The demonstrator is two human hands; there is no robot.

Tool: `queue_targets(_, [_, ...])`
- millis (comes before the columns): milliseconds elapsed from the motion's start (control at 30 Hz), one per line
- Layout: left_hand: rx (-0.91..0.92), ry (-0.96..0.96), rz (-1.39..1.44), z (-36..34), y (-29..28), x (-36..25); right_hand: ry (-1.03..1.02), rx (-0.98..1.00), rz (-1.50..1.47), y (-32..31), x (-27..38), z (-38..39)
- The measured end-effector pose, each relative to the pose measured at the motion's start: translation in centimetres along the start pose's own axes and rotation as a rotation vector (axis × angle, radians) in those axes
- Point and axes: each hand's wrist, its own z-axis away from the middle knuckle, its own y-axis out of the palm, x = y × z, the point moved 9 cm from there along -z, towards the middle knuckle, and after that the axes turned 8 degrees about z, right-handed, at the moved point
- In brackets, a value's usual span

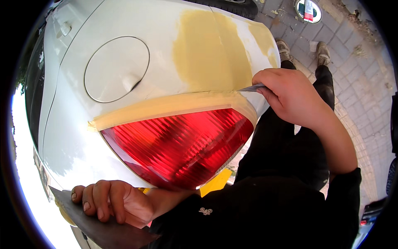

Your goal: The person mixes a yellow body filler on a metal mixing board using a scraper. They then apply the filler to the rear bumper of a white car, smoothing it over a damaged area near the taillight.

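My right hand (292, 95) pinches a thin grey filler spreader (250, 88), its tip against the white car panel (161, 25) at the upper edge of the masking tape (166, 106). Yellow-beige body filler (207, 52) coats a wide patch of the panel just beyond. The tape runs along the top of the red tail light (182, 143). At the lower left, my left hand (120, 203) is closed on a dark grey flat plate (93, 228), its fingers bent over the near face. A yellow lump (64, 213) shows at the plate's far edge.
A round fuel flap (117, 69) lies left of the filler. A tyre (236, 7) shows at the top. On the paving (352, 70) stand my shoes (323, 54) and, farther off, a round can or lid (315, 12) with a red and white item on it.
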Motion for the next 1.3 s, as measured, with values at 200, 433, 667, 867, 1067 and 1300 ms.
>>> queue_targets(200, [-0.006,-0.022,-0.039,-0.6,0.3,0.6,-0.007,-0.01,0.005,0.4,-0.4,-0.3])
queue_targets(433, [-0.038,0.056,-0.1,-0.7,0.4,1.2,-0.022,0.043,0.031,0.5,0.2,-0.5])
queue_targets(667, [-0.017,0.03,-0.102,-0.7,-0.1,0.3,-0.035,0.015,0.031,0.5,0.5,-0.6])
queue_targets(867, [-0.021,0.022,-0.107,-0.6,0.3,0.9,-0.061,-0.019,-0.018,0.4,0.7,-0.7])
queue_targets(1067, [-0.016,0.021,-0.085,-0.6,0.7,1.0,-0.038,-0.036,-0.035,-0.3,0.6,-0.3])
queue_targets(1300, [-0.03,-0.057,-0.054,0.2,0.2,0.1,0.04,0.027,-0.169,-0.6,-0.6,1.5])
